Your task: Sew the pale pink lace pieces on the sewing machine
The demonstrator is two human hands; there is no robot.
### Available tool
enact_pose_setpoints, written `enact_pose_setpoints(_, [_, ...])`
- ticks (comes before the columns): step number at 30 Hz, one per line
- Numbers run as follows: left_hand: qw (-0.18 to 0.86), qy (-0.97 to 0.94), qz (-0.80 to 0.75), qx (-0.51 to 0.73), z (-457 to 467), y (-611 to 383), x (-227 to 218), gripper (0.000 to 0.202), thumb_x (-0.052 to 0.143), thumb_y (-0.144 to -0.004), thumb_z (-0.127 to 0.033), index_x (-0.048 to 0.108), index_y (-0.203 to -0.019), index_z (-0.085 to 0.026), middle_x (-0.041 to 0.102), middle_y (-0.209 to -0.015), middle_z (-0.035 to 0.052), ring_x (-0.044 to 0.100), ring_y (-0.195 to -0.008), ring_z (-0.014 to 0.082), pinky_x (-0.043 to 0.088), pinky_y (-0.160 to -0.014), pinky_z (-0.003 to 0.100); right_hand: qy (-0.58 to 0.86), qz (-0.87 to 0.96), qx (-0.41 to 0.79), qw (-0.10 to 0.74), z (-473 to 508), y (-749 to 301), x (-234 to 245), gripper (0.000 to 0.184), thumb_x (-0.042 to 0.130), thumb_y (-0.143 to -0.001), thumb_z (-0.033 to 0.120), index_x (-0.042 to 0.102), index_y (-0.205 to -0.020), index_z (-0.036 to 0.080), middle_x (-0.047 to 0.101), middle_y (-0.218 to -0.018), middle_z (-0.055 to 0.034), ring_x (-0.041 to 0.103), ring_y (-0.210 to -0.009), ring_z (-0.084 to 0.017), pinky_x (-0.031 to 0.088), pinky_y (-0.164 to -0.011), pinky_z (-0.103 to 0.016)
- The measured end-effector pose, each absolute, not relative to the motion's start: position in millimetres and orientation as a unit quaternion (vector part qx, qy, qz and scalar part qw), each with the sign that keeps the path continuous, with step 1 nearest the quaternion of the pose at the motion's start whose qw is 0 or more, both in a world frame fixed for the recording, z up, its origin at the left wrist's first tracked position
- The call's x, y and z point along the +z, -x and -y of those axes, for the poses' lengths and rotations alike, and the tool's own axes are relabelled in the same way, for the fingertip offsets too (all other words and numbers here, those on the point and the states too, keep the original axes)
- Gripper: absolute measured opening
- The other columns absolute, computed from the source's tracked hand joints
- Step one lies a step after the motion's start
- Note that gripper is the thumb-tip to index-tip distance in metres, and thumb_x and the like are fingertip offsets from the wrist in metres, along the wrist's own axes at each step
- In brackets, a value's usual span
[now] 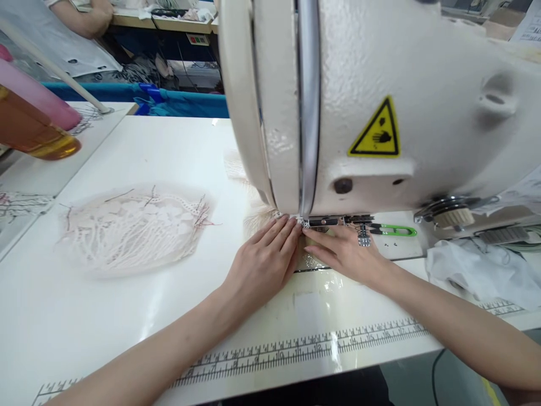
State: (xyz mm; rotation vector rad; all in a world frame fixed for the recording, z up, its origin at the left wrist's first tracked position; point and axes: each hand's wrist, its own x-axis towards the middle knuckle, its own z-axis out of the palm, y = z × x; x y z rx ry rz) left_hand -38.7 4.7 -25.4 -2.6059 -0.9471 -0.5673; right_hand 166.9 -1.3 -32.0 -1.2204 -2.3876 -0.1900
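My left hand lies flat on the white table, fingers stretched toward the needle area of a cream sewing machine. My right hand lies beside it, fingers extended and pressing a small pale lace piece on the plate under the presser foot. The fingertips of both hands almost meet at the foot. Most of the lace piece is hidden under my hands.
A pile of pale lace pieces lies at the left. Green-handled snips rest on the machine bed. White cloth sits at the right. Pink and amber bottles stand far left. Another person's arm is at the back.
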Motion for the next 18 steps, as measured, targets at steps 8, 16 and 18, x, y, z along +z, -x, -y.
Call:
enact_pose_setpoints(8, [0.149, 0.903, 0.356, -0.191, -4.3, 37.0, -27.5, 0.035, 0.045, -0.094, -0.022, 0.063, -0.117, -0.003, 0.063, -0.124, 0.0163, 0.061, -0.115, 0.0277, 0.051, -0.100, 0.040, 0.446, 0.864, -0.081, 0.217, 2.0, -162.5, -34.4, 0.039, 0.034, -0.100, 0.043, 0.064, -0.117, 0.024, 0.068, -0.105, -0.0065, 0.060, -0.105, -0.022, 0.048, -0.079, -0.034])
enact_pose_setpoints(16, [0.126, 0.902, 0.375, -0.173, -3.7, 36.8, -24.9, 0.036, 0.044, -0.094, -0.023, 0.060, -0.122, -0.006, 0.060, -0.129, 0.0155, 0.056, -0.121, 0.0281, 0.049, -0.102, 0.041, 0.471, 0.850, -0.054, 0.232, 2.0, -164.0, -37.8, 0.033, 0.043, -0.097, 0.044, 0.064, -0.115, 0.027, 0.070, -0.101, -0.0045, 0.062, -0.098, -0.022, 0.047, -0.084, -0.038])
enact_pose_setpoints(18, [0.119, 0.902, 0.377, -0.171, -3.3, 36.7, -24.0, 0.037, 0.044, -0.094, -0.023, 0.060, -0.123, -0.007, 0.059, -0.129, 0.0155, 0.055, -0.122, 0.0286, 0.049, -0.101, 0.042, 0.478, 0.838, -0.044, 0.262, -0.8, -166.0, -39.4, 0.030, 0.045, -0.096, 0.044, 0.067, -0.107, 0.027, 0.071, -0.097, -0.0025, 0.064, -0.092, -0.021, 0.047, -0.084, -0.038])
